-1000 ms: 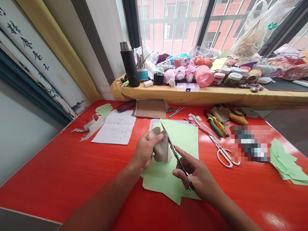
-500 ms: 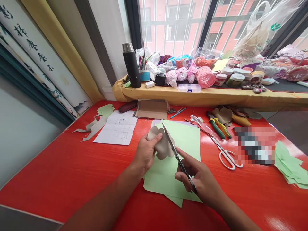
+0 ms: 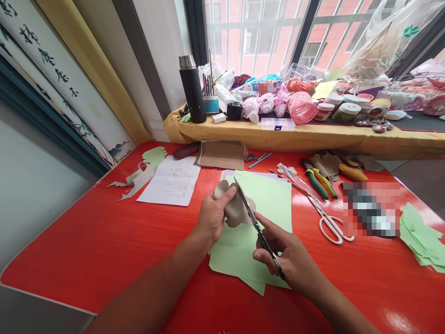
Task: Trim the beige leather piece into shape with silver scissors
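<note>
Beige scalloped piece (image 3: 234, 212) is pinched in the left hand (image 3: 211, 213). The right hand (image 3: 283, 248) grips scissors (image 3: 256, 224) across it, above green paper (image 3: 239, 260) on the worktop (image 3: 86, 241).

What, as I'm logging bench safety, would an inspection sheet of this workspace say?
Surface: red table, glossy
Job's things: grey piece and dark scissors, both held; blades overlap the piece in view, contact unclear
Clutter: pliers, white scissors, grey offcuts, green sheet
Hands: left hand grips the piece; right hand holds the dark scissors
Cables: thin line beyond the table's far right, possibly a cord
Surroundings: crowded sill with flask; barred window behind
</note>
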`<state>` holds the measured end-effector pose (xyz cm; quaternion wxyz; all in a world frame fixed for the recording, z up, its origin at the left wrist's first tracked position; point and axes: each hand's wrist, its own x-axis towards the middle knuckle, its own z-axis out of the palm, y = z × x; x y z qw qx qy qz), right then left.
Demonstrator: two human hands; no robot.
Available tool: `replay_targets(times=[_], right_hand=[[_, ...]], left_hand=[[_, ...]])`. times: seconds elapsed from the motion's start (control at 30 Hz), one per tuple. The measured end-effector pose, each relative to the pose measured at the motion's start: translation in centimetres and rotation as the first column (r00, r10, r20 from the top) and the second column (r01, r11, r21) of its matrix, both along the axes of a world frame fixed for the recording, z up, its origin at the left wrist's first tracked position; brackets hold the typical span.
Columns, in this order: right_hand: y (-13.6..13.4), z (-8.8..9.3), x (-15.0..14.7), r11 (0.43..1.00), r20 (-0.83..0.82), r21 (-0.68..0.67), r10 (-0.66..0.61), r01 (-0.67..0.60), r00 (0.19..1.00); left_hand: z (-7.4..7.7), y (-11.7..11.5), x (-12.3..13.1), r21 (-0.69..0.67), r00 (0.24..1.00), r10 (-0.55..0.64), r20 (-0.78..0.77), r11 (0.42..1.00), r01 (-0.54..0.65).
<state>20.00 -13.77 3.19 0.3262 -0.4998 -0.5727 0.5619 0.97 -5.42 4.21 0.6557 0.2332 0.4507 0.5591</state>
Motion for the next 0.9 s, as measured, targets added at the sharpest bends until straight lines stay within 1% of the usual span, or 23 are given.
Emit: replay_targets(times=[0.13,0.23,0.47,0.73,0.9], right_hand=[[0.0,-0.8,0.2,0.999,-0.014,0.037,0.008,-0.007,1.0],[0.1,-1.1,0.2,0.999,-0.008,0.046,0.018,-0.018,1.0],[0.2,-0.9,0.0,0.997,-0.014,0.076,0.034,-0.033,0.999],[0.0,0.0,-0.4,0.999,0.023,0.042,0.011,-0.012,1.0],[0.0,-0.2,-0.3,0.998,0.034,0.061,-0.003,0.001,0.999]], left_hand=[[0.2,0.0,0.0,0.018,1.0,0.011,-0.008,1.0,-0.011],[0.1,-0.1,0.1,0.017,1.0,0.017,-0.015,1.0,-0.017],[-0.1,-0.2,0.1,0.036,0.999,0.01,-0.035,0.999,-0.009],[0.1,-0.3,0.1,0.068,0.998,0.008,-0.063,0.998,-0.004],[0.0,-0.3,0.3,0.073,0.996,0.013,-0.087,0.997,-0.006]])
